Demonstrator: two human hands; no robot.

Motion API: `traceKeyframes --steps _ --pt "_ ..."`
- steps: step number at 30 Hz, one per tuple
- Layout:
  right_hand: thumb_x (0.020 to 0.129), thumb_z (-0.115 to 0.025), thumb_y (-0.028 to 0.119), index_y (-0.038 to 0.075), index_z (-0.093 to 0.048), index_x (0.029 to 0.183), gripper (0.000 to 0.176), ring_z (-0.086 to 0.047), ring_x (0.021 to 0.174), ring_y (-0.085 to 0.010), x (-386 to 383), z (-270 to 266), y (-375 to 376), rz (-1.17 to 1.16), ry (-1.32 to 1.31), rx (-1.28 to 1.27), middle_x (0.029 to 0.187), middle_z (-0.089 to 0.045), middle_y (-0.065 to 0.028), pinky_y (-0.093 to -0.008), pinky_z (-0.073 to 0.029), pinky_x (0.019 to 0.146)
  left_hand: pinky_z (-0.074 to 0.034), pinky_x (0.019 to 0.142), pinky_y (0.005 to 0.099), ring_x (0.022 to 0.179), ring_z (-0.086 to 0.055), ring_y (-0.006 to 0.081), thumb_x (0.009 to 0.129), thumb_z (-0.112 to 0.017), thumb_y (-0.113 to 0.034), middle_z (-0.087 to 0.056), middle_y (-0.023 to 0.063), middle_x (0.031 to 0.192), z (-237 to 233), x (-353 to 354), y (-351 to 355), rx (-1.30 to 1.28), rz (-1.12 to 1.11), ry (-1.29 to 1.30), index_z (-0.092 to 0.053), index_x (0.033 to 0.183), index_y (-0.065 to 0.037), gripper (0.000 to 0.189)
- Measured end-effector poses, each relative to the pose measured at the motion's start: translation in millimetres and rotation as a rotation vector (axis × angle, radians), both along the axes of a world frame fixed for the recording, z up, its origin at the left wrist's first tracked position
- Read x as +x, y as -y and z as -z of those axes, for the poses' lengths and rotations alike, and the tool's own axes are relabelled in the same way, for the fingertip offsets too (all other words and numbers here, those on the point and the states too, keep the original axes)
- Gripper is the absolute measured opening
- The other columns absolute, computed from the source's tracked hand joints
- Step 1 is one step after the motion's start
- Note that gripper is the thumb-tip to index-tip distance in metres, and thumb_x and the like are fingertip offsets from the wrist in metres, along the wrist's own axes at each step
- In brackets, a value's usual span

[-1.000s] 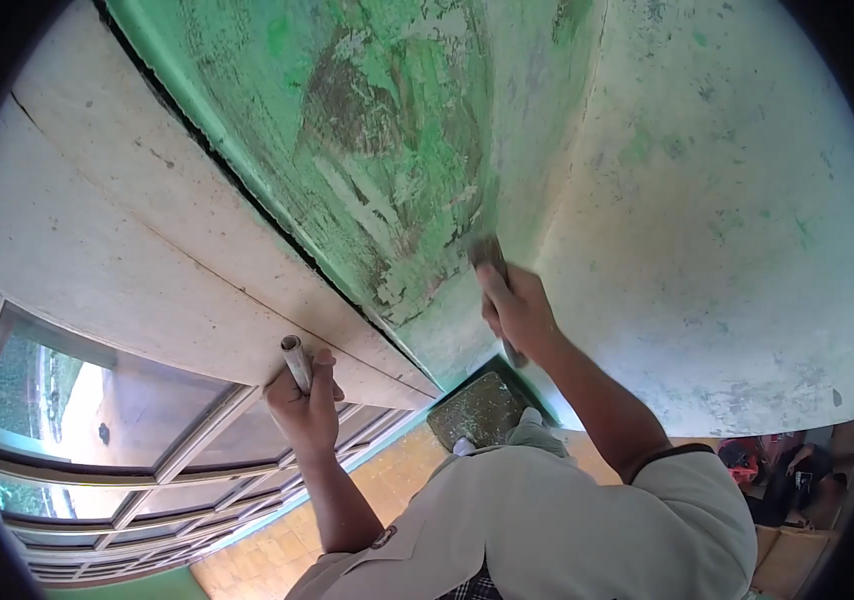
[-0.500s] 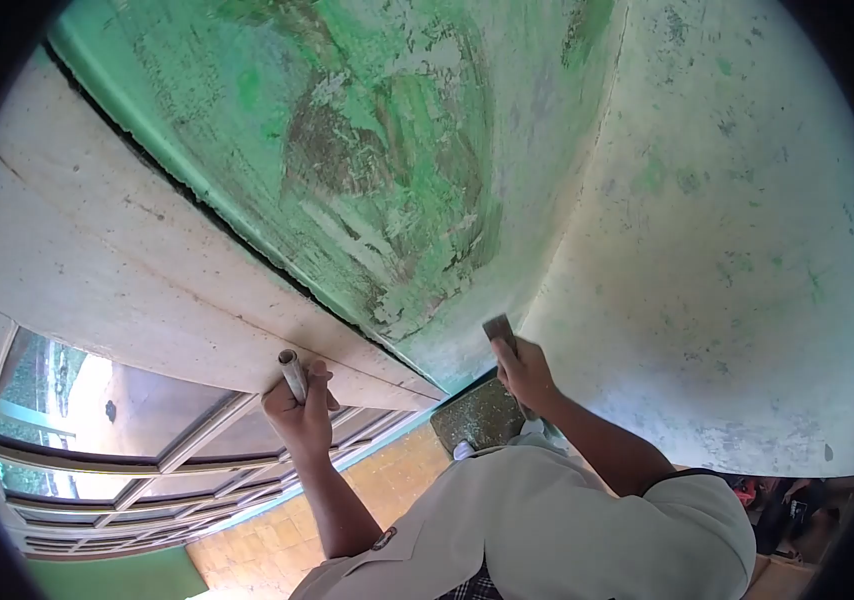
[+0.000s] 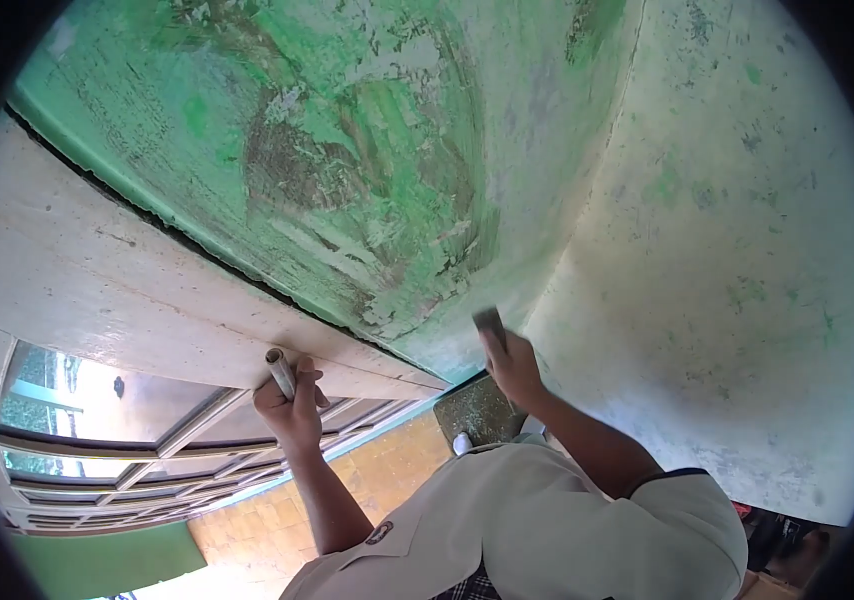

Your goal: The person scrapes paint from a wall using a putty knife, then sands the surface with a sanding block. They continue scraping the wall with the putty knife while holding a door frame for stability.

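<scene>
My left hand (image 3: 290,405) is wrapped round a pale tube (image 3: 280,372) with an open end, beside the white window frame (image 3: 197,425). The fingers of my right hand (image 3: 514,370) grip a flat grey scraper (image 3: 490,322), its blade pointing up in front of the lower part of the green wall (image 3: 367,180). That wall has scraped patches of bare grey and brown among peeling green paint. Whether the blade touches the wall I cannot tell.
A pale wall (image 3: 717,250) with green specks meets the green wall at a corner on the right. Below are a dark speckled platform (image 3: 482,412) and orange floor tiles (image 3: 367,475). Dark and red items (image 3: 777,535) lie at the lower right.
The view has shifted slightly. Both hands appear a little further left, still holding the tube and the scraper; the scraper's blade is slightly higher in view.
</scene>
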State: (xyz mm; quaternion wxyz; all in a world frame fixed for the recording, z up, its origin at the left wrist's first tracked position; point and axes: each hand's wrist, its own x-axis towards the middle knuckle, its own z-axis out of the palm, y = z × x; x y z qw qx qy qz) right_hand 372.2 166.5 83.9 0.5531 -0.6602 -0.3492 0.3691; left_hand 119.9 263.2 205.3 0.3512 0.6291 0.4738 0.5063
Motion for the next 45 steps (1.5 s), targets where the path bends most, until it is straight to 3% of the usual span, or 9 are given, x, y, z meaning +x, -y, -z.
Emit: traceKeyframes --steps 3,9,16,21,28,34,37,40,45 --pt "0.094 -0.052 0.029 0.004 -0.050 0.070 0.035 -0.043 0.047 -0.0087 6 -11 -25 0.050 -0.107 0.139 0.053 -0.045 -0.0003 -0.0278 -0.036 0.046 -0.034 0.039 0.0222 0.038 -0.047 0.0087 0.084 -0.063 -0.008 -0.054 0.0057 0.049 -4 5 1 -0.023 -0.039 0.033 -0.063 0.069 0.007 0.021" --pt "0.095 -0.051 0.028 0.002 -0.051 0.074 0.033 -0.043 0.047 -0.0089 1 11 10 -0.011 -0.030 0.055 0.052 -0.044 -0.0014 -0.0279 -0.036 0.046 -0.034 0.039 0.0217 0.038 -0.047 0.0087 0.084 -0.064 -0.009 -0.057 0.0074 0.054 -1 4 2 -0.013 -0.057 0.049 -0.064 0.072 0.007 0.021" --pt "0.094 -0.053 0.029 0.005 -0.047 0.068 0.035 -0.044 0.045 -0.0074 5 -32 -24 0.003 -0.141 0.176 0.053 -0.044 0.0015 -0.0249 -0.035 0.043 -0.035 0.039 0.0221 0.039 -0.048 0.0091 0.084 -0.065 -0.010 -0.058 0.0085 0.055 -2 5 1 -0.028 -0.062 0.047 -0.065 0.074 0.008 0.021" --pt "0.094 -0.053 0.026 0.005 -0.047 0.070 0.033 -0.043 0.045 -0.0073 4 6 7 -0.035 -0.030 0.076 0.054 -0.044 0.0017 -0.0249 -0.035 0.042 -0.035 0.040 0.0223 0.039 -0.048 0.0092 0.084 -0.065 -0.011 -0.060 0.0093 0.057 -3 7 3 -0.031 -0.092 0.055 -0.065 0.075 0.008 0.020" --pt "0.095 -0.052 0.025 0.005 -0.047 0.069 0.032 -0.043 0.045 -0.0068 16 -21 -18 -0.006 -0.080 0.160 0.054 -0.043 0.0017 -0.0249 -0.035 0.041 -0.036 0.038 0.0222 0.040 -0.049 0.0091 0.084 -0.065 -0.009 -0.061 0.0097 0.059 -1 6 3 -0.029 -0.087 0.095 -0.065 0.076 0.008 0.019" --pt "0.095 -0.051 0.024 0.005 -0.046 0.072 0.031 -0.041 0.043 -0.0064 10 20 11 -0.049 0.096 0.056 0.053 -0.042 0.0021 -0.0247 -0.033 0.040 -0.037 0.037 0.0217 0.038 -0.048 0.0093 0.085 -0.063 -0.010 -0.059 0.0088 0.058 4 4 1 0.003 -0.060 0.097 -0.065 0.077 0.007 0.019" --pt "0.094 -0.052 0.023 0.001 -0.053 0.076 0.029 -0.042 0.047 -0.0075 7 -57 -37 -0.045 -0.012 0.258 0.055 -0.047 -0.0001 -0.0253 -0.035 0.046 -0.037 0.036 0.0217 0.036 -0.047 0.0096 0.087 -0.062 -0.011 -0.058 0.0082 0.056 2 1 2 0.002 -0.037 0.068 -0.063 0.077 0.007 0.021" --pt "0.095 -0.052 0.023 0.002 -0.051 0.076 0.028 -0.041 0.048 -0.0063 -5 -100 -33 -0.111 -0.166 0.259 0.055 -0.045 0.0011 -0.0247 -0.033 0.045 -0.036 0.038 0.0219 0.038 -0.048 0.0093 0.086 -0.063 -0.010 -0.056 0.0064 0.052 -3 4 4 -0.021 -0.050 0.070 -0.064 0.075 0.007 0.021" --pt "0.095 -0.052 0.030 0.006 -0.045 0.068 0.037 -0.038 0.040 -0.0057 -7 -19 1 -0.065 -0.098 0.140 0.051 -0.041 0.0024 -0.0222 -0.031 0.037 -0.035 0.039 0.0218 0.039 -0.048 0.0086 0.084 -0.064 -0.009 -0.053 0.0044 0.049 -2 5 3 -0.022 -0.062 0.097 -0.065 0.073 0.007 0.020"
